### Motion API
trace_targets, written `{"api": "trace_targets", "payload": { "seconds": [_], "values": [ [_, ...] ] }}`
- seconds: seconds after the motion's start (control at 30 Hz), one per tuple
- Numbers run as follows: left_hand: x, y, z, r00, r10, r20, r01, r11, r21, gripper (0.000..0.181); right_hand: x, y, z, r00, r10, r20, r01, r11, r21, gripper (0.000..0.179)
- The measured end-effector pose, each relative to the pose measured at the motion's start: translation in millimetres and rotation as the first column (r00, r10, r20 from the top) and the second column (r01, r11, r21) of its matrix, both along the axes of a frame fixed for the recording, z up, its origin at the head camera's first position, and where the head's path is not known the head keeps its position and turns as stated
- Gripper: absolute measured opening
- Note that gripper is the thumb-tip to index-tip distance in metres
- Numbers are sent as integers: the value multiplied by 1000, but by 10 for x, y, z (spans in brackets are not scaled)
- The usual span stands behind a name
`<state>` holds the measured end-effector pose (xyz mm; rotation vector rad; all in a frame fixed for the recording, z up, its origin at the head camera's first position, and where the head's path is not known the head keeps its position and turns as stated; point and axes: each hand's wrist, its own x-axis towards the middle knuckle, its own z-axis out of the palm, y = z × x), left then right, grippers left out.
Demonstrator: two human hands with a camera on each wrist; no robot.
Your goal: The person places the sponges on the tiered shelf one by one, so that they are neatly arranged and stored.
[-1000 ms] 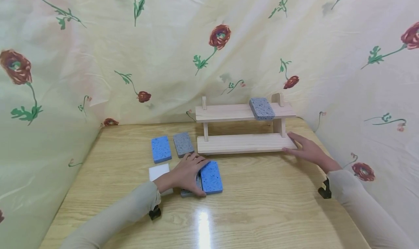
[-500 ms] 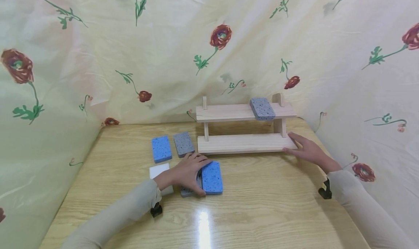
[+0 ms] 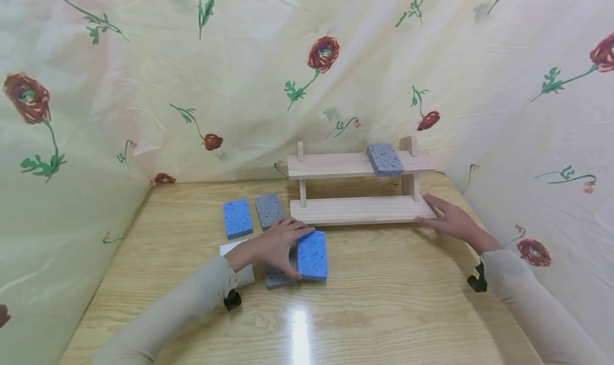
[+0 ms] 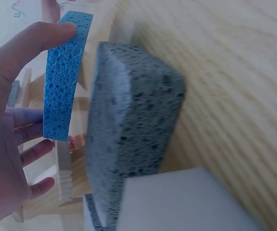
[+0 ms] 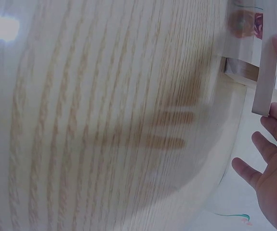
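Thumb and fingertips of my left hand (image 3: 275, 248) grip a blue sponge (image 3: 312, 256) by its short ends. In the left wrist view that blue sponge (image 4: 63, 82) stands off the table, and the hand's other fingers are spread. Just beneath the hand lies a grey sponge (image 3: 278, 278), partly covered by it. My right hand (image 3: 453, 224) pinches the right end of the two-tier wooden shelf (image 3: 355, 210) at its lower board, with the thumb on the front edge and fingers behind. Another grey sponge (image 3: 385, 160) lies on the top board, toward the right.
Behind the left hand, a second blue sponge (image 3: 237, 218) and a further grey sponge (image 3: 269, 210) lie on the wooden table (image 3: 384, 311). A white block (image 3: 245, 276) sits under the left wrist. Flowered cloth (image 3: 240, 88) hangs close behind the shelf and along both sides.
The blue sponge in my left hand has risen slightly off the table, and the hand has moved up with it. My right hand has stayed at the shelf end.
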<state>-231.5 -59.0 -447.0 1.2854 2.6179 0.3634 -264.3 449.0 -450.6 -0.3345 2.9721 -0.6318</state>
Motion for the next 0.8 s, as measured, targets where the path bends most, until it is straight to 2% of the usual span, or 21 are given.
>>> {"api": "trace_targets", "payload": {
  "seconds": [0.17, 0.53, 0.8],
  "values": [
    [-28, 14, 65, 1000, -5, -18, 5, 1000, -5, 115, -8, -3, 3, 1000, -5, 6, 5, 1000, -7, 95],
    [-108, 9, 254, 1000, -11, 1, 11, 1000, 25, 114, -11, -11, -2, 1000, -15, 16, 15, 1000, -7, 96],
    [-146, 19, 434, 1000, -4, -25, 7, 996, 93, 114, -2, -32, 13, 1000, -14, 15, 14, 1000, -11, 95]
  ]
}}
